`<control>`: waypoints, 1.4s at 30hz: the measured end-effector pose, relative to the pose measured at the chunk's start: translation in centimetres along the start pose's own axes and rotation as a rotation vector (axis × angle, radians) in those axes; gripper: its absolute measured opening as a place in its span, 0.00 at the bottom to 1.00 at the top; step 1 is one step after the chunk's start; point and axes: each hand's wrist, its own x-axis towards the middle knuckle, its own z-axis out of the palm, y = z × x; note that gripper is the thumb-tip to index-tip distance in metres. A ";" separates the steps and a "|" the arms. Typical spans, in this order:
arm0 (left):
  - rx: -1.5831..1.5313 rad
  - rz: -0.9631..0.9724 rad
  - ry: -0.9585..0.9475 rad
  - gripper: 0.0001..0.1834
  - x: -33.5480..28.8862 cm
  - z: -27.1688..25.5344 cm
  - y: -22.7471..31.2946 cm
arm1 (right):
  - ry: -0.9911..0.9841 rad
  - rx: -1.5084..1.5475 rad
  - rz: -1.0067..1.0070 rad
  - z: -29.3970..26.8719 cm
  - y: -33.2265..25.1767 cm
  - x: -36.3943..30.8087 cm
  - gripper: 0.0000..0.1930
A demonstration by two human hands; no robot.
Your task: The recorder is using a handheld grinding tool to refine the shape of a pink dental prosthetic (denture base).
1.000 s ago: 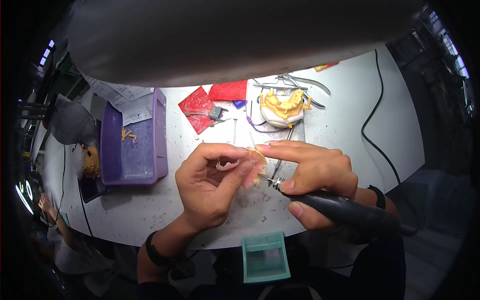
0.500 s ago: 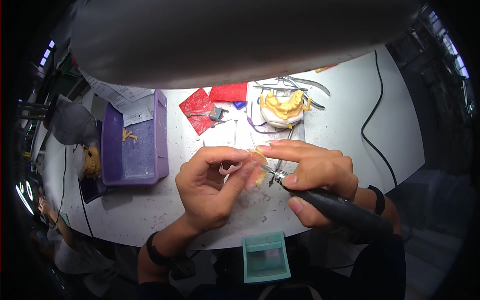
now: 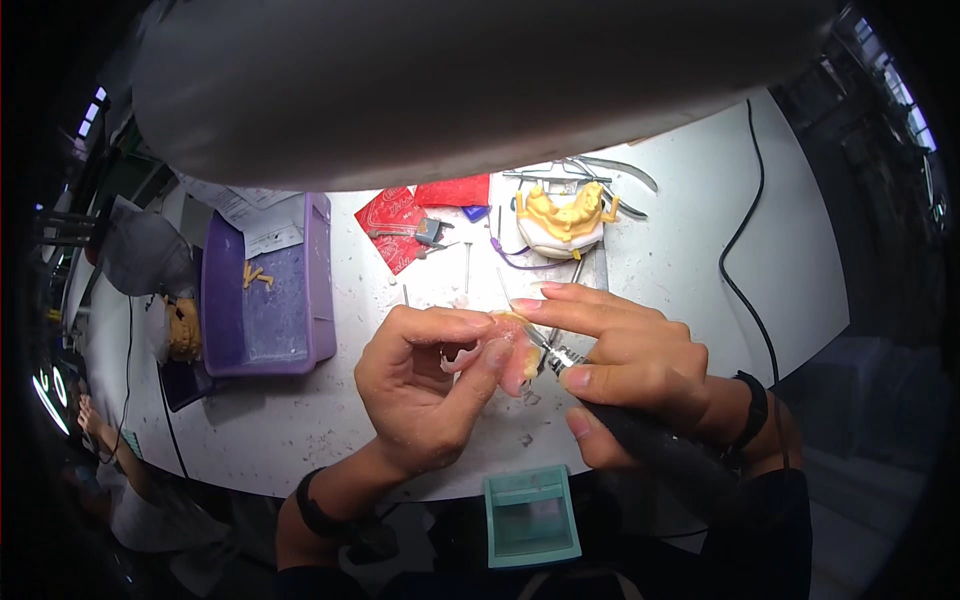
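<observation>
My left hand (image 3: 425,385) pinches a pink denture (image 3: 515,362) with yellowish teeth between thumb and fingers; part of its base shows behind the thumb. In my right hand (image 3: 640,365) is a black rotary handpiece (image 3: 650,435) with a silver nose. Its bur tip meets or nearly meets the denture's right edge; the exact contact is too small to tell. My right forefinger reaches over to the denture's upper edge. Beyond my hands stands a yellow dental cast (image 3: 565,212) on a white base.
At the left stands a purple bin (image 3: 322,290) holding papers and small tan pegs. Red packets (image 3: 385,225), loose burs and pliers (image 3: 625,170) lie at the back. A black cable (image 3: 760,200) runs along the right. A lamp hood (image 3: 480,90) hangs overhead. A teal tray (image 3: 570,520) sits below the table edge.
The denture has tilted in my left fingers, with its toothed end lower. My right hand and the handpiece have shifted slightly down and left, the tool angled more steeply.
</observation>
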 end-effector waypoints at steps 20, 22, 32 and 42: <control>-0.144 -0.169 -0.012 0.14 0.4 -0.4 0.4 | 0.046 0.036 -0.008 -0.2 0.1 0.5 0.20; -0.174 -0.196 -0.005 0.14 0.3 -0.5 0.1 | 0.123 0.079 0.109 0.0 0.0 0.1 0.18; -0.100 -0.173 0.051 0.13 0.5 -0.2 0.3 | 0.116 0.250 0.193 0.2 0.5 -0.5 0.17; -0.068 -0.127 0.054 0.13 0.1 0.3 0.7 | -0.009 -0.031 -0.033 0.3 0.1 -0.4 0.23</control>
